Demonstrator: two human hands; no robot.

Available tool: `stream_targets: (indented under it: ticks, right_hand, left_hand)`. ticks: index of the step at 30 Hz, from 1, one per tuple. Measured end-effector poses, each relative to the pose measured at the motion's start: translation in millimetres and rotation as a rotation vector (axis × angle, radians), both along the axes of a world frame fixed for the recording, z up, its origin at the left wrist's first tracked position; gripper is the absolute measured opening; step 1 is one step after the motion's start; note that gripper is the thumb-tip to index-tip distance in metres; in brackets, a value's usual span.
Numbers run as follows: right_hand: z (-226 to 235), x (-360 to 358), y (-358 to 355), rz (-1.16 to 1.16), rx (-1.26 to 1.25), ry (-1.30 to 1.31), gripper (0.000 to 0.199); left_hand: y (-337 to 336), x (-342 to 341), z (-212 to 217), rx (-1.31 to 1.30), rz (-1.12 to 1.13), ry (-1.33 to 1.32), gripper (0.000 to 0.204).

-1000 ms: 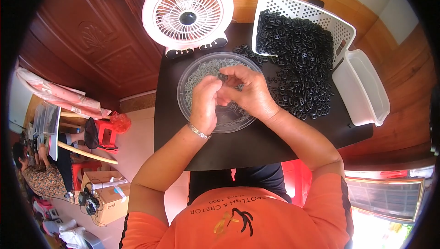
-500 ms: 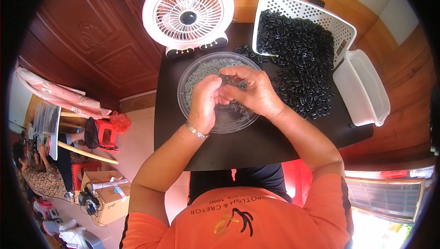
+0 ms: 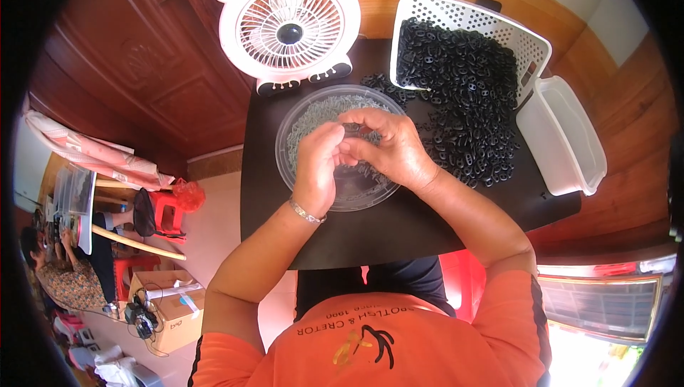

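Observation:
Over a clear round tub (image 3: 282, 166) of small grey rod-like pieces (image 3: 313, 112), my two hands meet with bent fingers. My left hand (image 3: 318, 162) is closed, its thumb and fingertips touching those of the right. Thumb and index finger of my right hand (image 3: 396, 148) curve toward the left fingertips in a pinch. Whatever lies between them is too small and covered to make out. To the right of my right hand, a heap of small black plastic parts with holes (image 3: 474, 134) spills over the dark table (image 3: 342, 237) from a white perforated basket (image 3: 531, 52).
A white animal-shaped fan (image 3: 289, 34) stands behind the tub at the left. An open white plastic bin (image 3: 559, 137) sits on the right edge. Off to the left, another person (image 3: 71, 280) sits at a separate table, near a cardboard box (image 3: 174, 308) and a red stool (image 3: 167, 216).
My fingertips have drawn slightly closer together, narrowing the gap between the hands. Both hands stay over the tub. The whole view has shifted a little.

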State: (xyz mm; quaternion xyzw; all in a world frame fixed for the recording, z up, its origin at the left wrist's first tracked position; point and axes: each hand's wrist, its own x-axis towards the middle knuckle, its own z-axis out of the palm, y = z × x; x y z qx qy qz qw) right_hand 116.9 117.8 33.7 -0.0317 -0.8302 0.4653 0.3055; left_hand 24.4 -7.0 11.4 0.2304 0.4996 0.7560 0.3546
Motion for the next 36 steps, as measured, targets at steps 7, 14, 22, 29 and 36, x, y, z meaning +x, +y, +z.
stream_targets:
  ticks: [7,14,22,29,36]
  right_hand:
    - [-2,1,2,0.066,-0.008,0.022,0.035]
    - [-3,1,2,0.076,0.097,0.106,0.037]
    - [2,4,-4,0.028,0.085,0.060,0.037]
    - [3,6,-4,-0.093,0.405,0.148,0.034]
    - [1,5,-5,-0.066,0.403,0.190,0.029]
  left_hand:
    - [-1,3,2,0.100,0.052,-0.008,0.020]
    - [1,6,1,0.061,0.112,0.095,0.018]
    - [-3,9,3,0.100,0.130,0.137,0.017]
    - [-6,9,4,0.085,0.124,0.159,0.020]
    - [-9,8,4,0.024,0.121,0.210,0.024]
